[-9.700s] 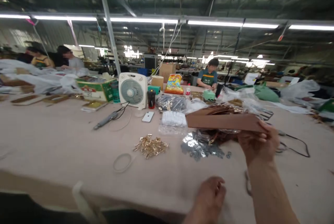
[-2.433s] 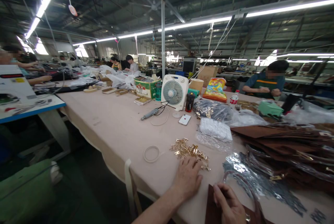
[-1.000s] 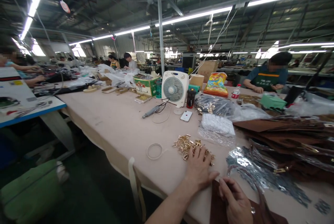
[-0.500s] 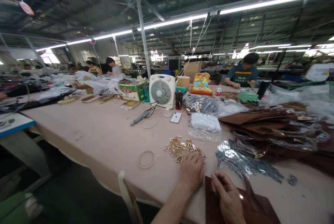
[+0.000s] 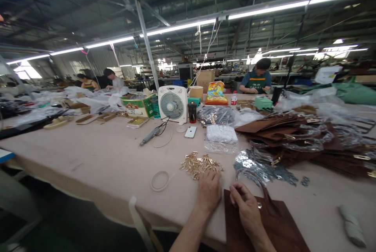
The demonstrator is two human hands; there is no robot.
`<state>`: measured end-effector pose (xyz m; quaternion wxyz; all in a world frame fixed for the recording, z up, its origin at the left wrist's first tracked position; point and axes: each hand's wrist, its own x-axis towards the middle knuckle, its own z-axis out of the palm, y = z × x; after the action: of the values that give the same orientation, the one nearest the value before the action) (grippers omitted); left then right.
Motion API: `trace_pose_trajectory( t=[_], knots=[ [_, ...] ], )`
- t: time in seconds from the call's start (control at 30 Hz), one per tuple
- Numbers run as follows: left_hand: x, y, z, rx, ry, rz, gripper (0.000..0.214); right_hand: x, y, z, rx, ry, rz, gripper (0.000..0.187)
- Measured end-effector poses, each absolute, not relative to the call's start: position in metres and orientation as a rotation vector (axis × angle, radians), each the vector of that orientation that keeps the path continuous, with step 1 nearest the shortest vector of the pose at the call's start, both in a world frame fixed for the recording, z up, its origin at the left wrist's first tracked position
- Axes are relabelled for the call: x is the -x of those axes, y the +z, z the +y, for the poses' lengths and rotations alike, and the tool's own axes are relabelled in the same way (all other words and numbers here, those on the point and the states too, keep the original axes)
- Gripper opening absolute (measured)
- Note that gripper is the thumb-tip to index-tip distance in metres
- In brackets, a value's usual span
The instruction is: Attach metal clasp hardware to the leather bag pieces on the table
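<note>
My left hand rests palm down at the near edge of a heap of small gold metal fittings. Its fingers are together and curled down, and their tips are hidden. My right hand lies over a brown leather bag panel with a curved brown handle. Thumb and fingertips are pinched together there; whatever is between them is too small to make out. A bright shiny spot shows beside that hand. Just beyond sits a spread of flat grey metal plates.
Stacked brown leather pieces fill the right side. Farther back stand a fan, a grey corded tool, a phone and a wrapped white packet. A tape ring lies left of my hands. A co-worker sits across.
The view has turned right, so everything sits farther left. A rolled grey bundle now shows at the lower right. Both hands keep nearly the same places and poses.
</note>
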<state>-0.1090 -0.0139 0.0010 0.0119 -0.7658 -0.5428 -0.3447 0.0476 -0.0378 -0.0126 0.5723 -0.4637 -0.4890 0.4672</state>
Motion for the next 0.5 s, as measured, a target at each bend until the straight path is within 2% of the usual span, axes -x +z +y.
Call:
trace_pose_trajectory(
  t=[0.1, 0.3, 0.5],
  knots=[
    [0.113, 0.003, -0.019, 2.278, -1.351, -1.712, 0.041, -0.049, -0.016, -0.037, 1.053, 1.135, -1.089, 0.046],
    [0.14, -0.006, -0.03, 1.624, -2.014, -2.172, 0.023, -0.049, -0.016, -0.037, 0.927, 1.239, -0.933, 0.044],
    [0.153, -0.012, -0.036, 1.554, -2.14, -2.294, 0.023, -0.049, -0.01, -0.039, 0.917, 1.233, -0.906, 0.046]
  ],
)
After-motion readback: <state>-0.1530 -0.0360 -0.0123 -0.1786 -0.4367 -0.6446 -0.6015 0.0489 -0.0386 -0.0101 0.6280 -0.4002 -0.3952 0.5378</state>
